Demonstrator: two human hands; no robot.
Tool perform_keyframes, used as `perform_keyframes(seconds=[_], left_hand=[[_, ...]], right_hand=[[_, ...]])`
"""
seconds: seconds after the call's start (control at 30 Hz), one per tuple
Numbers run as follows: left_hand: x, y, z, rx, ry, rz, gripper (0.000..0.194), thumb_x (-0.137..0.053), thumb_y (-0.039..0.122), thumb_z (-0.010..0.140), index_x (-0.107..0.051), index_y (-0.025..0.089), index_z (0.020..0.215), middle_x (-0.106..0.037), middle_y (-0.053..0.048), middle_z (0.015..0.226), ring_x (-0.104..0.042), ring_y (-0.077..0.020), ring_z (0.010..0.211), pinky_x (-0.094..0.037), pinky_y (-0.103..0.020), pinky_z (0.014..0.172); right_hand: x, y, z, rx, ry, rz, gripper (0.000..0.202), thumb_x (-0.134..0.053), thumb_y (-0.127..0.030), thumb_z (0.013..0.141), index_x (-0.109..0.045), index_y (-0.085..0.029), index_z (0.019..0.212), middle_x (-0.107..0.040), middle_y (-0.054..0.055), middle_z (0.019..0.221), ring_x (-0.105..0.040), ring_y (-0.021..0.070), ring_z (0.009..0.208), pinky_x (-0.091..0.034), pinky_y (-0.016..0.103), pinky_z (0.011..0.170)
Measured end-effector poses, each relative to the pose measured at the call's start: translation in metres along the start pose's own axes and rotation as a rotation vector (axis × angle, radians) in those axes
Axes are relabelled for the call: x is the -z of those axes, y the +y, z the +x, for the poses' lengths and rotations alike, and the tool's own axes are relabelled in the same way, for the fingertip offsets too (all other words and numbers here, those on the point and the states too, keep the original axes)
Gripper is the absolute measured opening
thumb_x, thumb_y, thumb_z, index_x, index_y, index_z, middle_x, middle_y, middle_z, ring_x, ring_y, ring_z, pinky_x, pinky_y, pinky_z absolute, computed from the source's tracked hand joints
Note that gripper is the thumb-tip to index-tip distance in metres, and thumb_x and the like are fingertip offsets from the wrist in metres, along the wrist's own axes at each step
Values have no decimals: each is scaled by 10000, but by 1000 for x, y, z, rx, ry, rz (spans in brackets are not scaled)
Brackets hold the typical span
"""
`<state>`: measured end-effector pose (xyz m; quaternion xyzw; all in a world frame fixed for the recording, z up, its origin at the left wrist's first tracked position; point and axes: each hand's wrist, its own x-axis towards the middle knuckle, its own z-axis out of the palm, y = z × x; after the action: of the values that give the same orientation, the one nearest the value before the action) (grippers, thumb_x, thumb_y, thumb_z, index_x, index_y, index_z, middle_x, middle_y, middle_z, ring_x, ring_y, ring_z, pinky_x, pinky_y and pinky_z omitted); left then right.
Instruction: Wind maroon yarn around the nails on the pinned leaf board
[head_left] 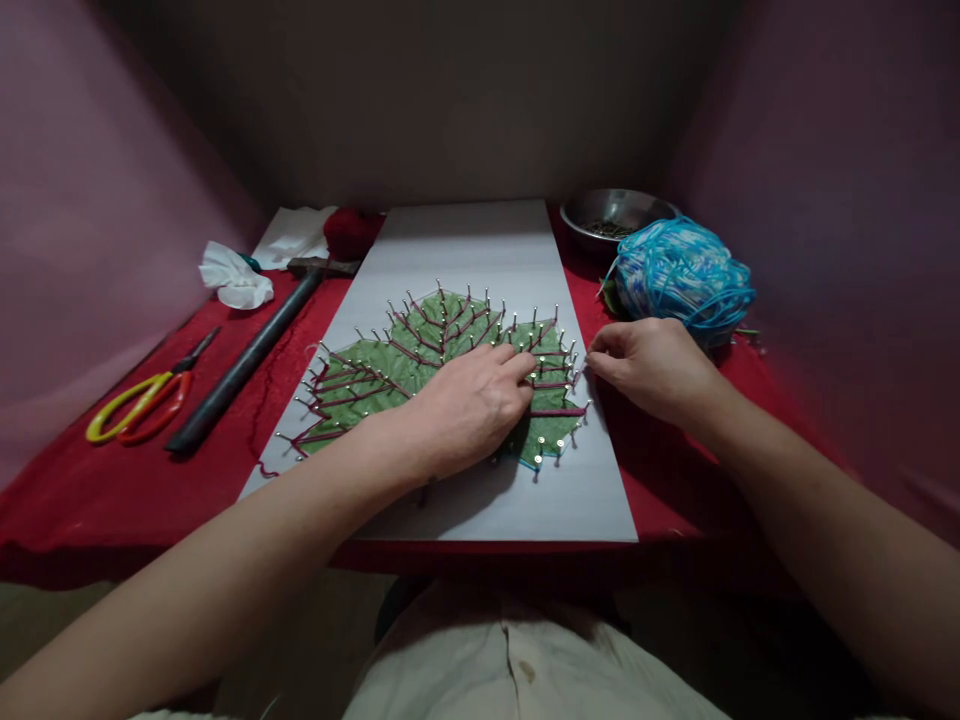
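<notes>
A white board lies on the red cloth with a green leaf on it. Metal nails ring the leaf and follow its veins, and dark red yarn is strung between them. Blue yarn runs round nails at the leaf's lower right edge. My left hand is over the leaf's centre, fingers closed and bent down among the nails; its fingertips are partly hidden. Just off the board's right edge, my right hand pinches a thin yarn strand close to the rightmost nails.
A blue and white yarn ball sits beyond my right hand, before a metal bowl of nails. To the left lie a hammer, scissors, crumpled white tissue and a red yarn ball. Pink sheets hang on both sides.
</notes>
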<state>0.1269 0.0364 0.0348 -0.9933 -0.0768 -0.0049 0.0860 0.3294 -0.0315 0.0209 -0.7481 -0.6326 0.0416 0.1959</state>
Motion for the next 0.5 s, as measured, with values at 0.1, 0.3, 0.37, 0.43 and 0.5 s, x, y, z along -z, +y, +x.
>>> perform_keyframes(seconds=[0.1,0.3,0.37,0.43,0.5], left_hand=[[-1,0,0,12,-1,-1,266,-396,110,900,-650,105,821,-571,-104,880,-515,-220,824,-423,-355,722],[-3,0,-1,18,9,7,286,-379,111,907,-662,107,871,-577,-107,906,-508,-222,850,-423,-353,740],[-4,0,-1,18,11,5,286,-379,117,908,-663,106,882,-577,-108,915,-507,-222,853,-423,-354,744],[-4,-1,-1,15,16,3,283,-380,114,907,-662,107,881,-576,-108,918,-506,-221,857,-423,-352,748],[-5,-1,-1,13,18,1,278,-384,109,903,-661,106,877,-575,-108,919,-507,-222,861,-424,-351,750]], right_hand=[[1,-17,-2,-28,62,28,215,-507,-213,783,-699,-165,699,-649,41,590,-528,138,517,-367,284,537],[3,-28,-10,29,27,150,212,-521,-235,802,-678,-165,678,-624,22,560,-498,114,479,-348,259,499],[2,-25,-13,59,19,167,204,-531,-244,806,-695,-169,710,-633,19,567,-510,116,490,-355,254,502],[0,-20,-17,121,-4,182,196,-543,-248,806,-715,-176,747,-660,23,598,-540,121,518,-376,250,521],[-2,-13,-22,191,-7,170,200,-545,-249,812,-731,-185,776,-686,29,634,-571,126,545,-395,247,543]])
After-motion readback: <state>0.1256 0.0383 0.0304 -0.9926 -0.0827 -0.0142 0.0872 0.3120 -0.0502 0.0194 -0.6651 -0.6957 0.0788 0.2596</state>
